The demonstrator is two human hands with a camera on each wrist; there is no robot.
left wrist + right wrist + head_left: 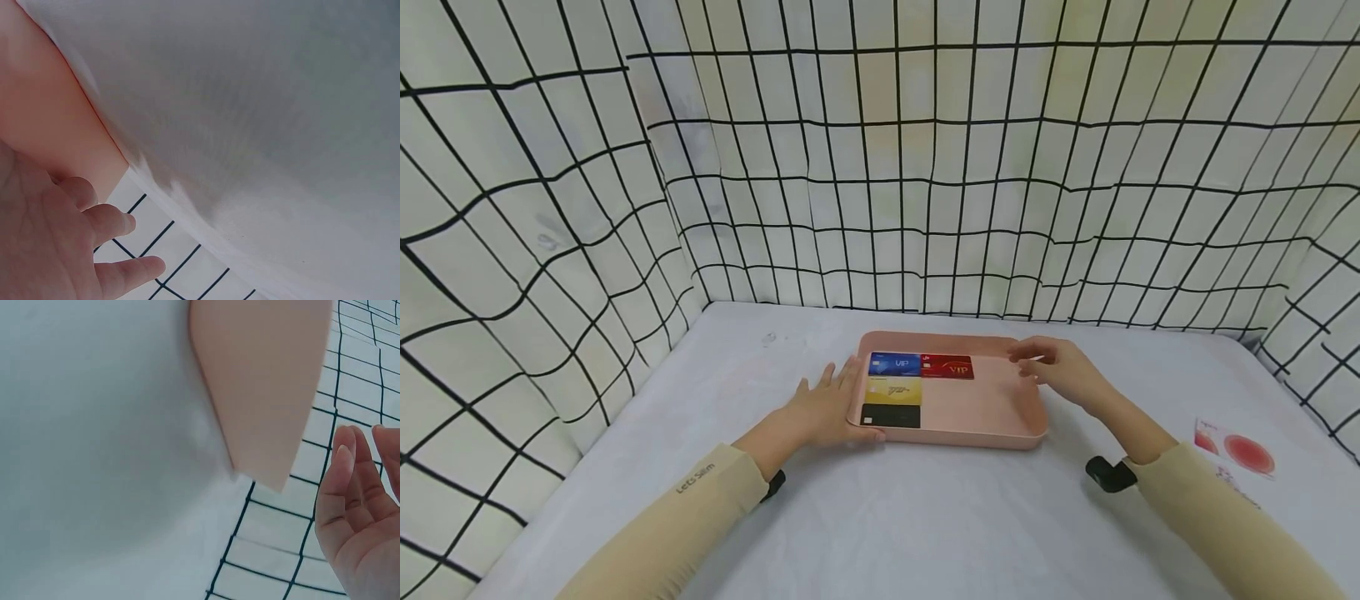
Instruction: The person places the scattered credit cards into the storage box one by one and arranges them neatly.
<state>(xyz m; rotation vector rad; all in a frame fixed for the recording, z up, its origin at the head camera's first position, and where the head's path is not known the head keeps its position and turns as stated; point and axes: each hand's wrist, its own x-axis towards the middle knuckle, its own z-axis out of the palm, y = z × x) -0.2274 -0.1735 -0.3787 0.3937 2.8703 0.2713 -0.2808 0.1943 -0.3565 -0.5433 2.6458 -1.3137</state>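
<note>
A shallow pink tray (977, 417) lies on the white cloth. Inside its left half are a blue VIP card (891, 364), a red VIP card (951, 367), a yellow card (891, 390) and a black card (895, 416). My left hand (820, 412) rests along the tray's left edge with its fingers spread. Over the tray's upper right corner hovers my right hand (1056, 367), fingers loosely bent. Nothing shows between the fingers of the right hand (362, 519) in the right wrist view, where the tray's side wall (262, 381) also appears.
A white card with red round pictures (1247, 454) lies right of the tray, partly behind my right sleeve. White curtains with a black grid (880, 208) enclose the back and sides of the table (925, 525).
</note>
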